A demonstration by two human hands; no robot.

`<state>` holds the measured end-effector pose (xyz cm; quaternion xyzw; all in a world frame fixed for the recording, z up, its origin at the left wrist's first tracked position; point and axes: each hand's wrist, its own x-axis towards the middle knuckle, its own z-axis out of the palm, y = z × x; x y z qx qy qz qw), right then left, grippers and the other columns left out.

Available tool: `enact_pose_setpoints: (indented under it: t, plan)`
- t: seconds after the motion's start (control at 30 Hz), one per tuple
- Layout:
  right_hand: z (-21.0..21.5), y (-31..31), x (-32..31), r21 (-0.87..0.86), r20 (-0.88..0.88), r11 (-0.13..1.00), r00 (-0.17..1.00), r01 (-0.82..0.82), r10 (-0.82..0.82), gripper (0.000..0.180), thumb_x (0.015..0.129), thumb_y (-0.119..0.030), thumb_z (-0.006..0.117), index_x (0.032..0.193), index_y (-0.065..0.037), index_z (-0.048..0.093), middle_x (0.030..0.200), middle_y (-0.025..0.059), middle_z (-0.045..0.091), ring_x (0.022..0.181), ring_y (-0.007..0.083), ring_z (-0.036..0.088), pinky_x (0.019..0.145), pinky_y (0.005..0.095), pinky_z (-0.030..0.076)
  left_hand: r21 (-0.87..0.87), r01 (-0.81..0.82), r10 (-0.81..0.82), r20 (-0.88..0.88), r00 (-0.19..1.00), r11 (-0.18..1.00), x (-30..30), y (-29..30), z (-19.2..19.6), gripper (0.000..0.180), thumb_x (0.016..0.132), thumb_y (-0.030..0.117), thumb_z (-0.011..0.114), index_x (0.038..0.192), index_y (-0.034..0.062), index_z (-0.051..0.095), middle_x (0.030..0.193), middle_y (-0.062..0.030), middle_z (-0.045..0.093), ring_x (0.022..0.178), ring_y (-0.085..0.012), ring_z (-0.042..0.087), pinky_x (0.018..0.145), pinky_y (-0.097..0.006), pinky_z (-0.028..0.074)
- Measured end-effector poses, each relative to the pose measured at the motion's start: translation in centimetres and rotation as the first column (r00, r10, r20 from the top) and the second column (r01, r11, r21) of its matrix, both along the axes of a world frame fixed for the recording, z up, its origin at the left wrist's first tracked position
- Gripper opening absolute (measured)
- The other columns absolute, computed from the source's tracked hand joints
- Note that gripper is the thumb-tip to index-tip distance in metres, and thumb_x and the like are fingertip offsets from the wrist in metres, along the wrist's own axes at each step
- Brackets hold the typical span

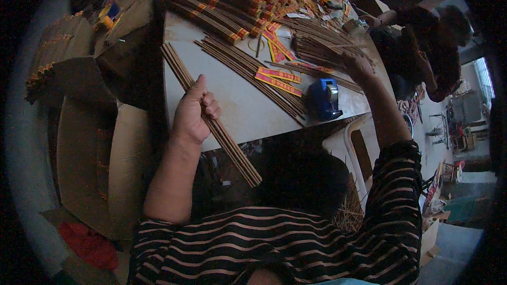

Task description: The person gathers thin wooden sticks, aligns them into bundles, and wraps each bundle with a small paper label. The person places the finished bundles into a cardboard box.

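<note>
My left hand (198,108) is wrapped round a bundle of long thin brown sticks (232,150), thumb lying along it, at the table's near left edge. The bundle slants, its lower end past the table edge. My right hand (359,68) reaches over a pile of loose brown sticks (317,47) at the right of the table; its fingers are dark and hard to make out. Between the hands lies a row of similar sticks (253,79), with red and yellow paper strips (280,80) on it. A blue tape dispenser (325,99) stands near the front edge.
Banded stick bundles (227,0) are stacked at the back of the white table (232,121). An open cardboard box (87,148) stands on the left, with a red cloth (87,245) below it. Another person (422,47) is at the right, near a white chair frame (351,148).
</note>
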<state>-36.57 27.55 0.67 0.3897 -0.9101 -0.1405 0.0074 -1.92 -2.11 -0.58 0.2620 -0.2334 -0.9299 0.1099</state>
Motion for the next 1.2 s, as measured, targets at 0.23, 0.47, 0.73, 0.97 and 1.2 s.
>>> enact_pose_setpoints:
  t: [0.23, 0.47, 0.73, 0.97, 1.2]
  plan:
    - [6.9, -2.8, 3.7, -0.562, -0.003, 0.816, 0.987, -0.137, 0.164, 0.034, 0.090, -0.029, 0.037, 0.110, -0.004, 0.049, 0.098, 0.0193, 0.055, 0.086, 0.0269, 0.051, 0.076, 0.0343, 0.039, 0.089, 0.062, -0.057, -0.062, 0.996, 0.994, 0.2, 0.1, -0.1, 0.036, 0.075, 0.034, 0.065, 0.068, 0.0131, 0.037, 0.053, 0.0022, 0.037, 0.044, -0.0112, 0.036, 0.044, -0.027, 0.033]
    - [10.1, -12.3, 19.2, -0.375, 0.647, 0.926, 0.708, -0.029, 0.284, 0.019, 0.087, -0.021, 0.042, 0.097, -0.005, 0.048, 0.077, 0.0019, 0.046, 0.064, 0.0118, 0.041, 0.055, 0.0247, 0.036, 0.126, 0.014, -0.006, -0.065, 0.998, 0.992, 1.2, 1.2, 1.1, 0.027, 0.079, 0.029, 0.061, 0.088, 0.0068, 0.047, 0.076, -0.0130, 0.057, 0.061, -0.0253, 0.057, 0.059, -0.037, 0.050]
    - [4.0, -18.3, 29.5, -0.693, 0.628, 0.714, 0.571, 0.100, 0.529, 0.035, 0.087, -0.010, 0.042, 0.121, -0.002, 0.037, 0.094, 0.0071, 0.058, 0.083, 0.0201, 0.055, 0.069, 0.0318, 0.044, 0.075, -0.094, 0.106, -0.187, 0.977, 0.993, 0.5, 1.1, -0.7, 0.035, 0.081, 0.034, 0.058, 0.102, 0.0069, 0.052, 0.090, -0.0096, 0.059, 0.083, -0.0245, 0.057, 0.073, -0.037, 0.046]
    - [4.0, -20.0, 31.2, -0.446, 0.298, 0.846, 0.842, -0.293, 0.449, 0.031, 0.082, -0.009, 0.043, 0.108, 0.006, 0.038, 0.106, 0.0299, 0.044, 0.098, 0.0395, 0.048, 0.076, 0.0419, 0.045, 0.112, -0.150, 0.166, -0.158, 0.973, 0.982, 1.2, 0.3, 0.2, 0.032, 0.078, 0.031, 0.062, 0.097, 0.0072, 0.052, 0.086, -0.0055, 0.056, 0.079, -0.0198, 0.055, 0.069, -0.033, 0.045]
    - [3.0, -20.3, 32.2, -0.727, 0.046, 0.580, 0.816, -0.369, 0.576, 0.045, 0.076, -0.003, 0.054, 0.115, 0.002, 0.033, 0.097, 0.0218, 0.051, 0.085, 0.0372, 0.052, 0.070, 0.0395, 0.044, -0.046, -0.169, 0.153, -0.243, 0.958, 0.985, 2.1, -1.8, 1.9, 0.013, 0.078, 0.013, 0.057, 0.077, 0.0001, 0.056, 0.070, -0.0075, 0.058, 0.061, -0.0173, 0.057, 0.060, -0.028, 0.048]
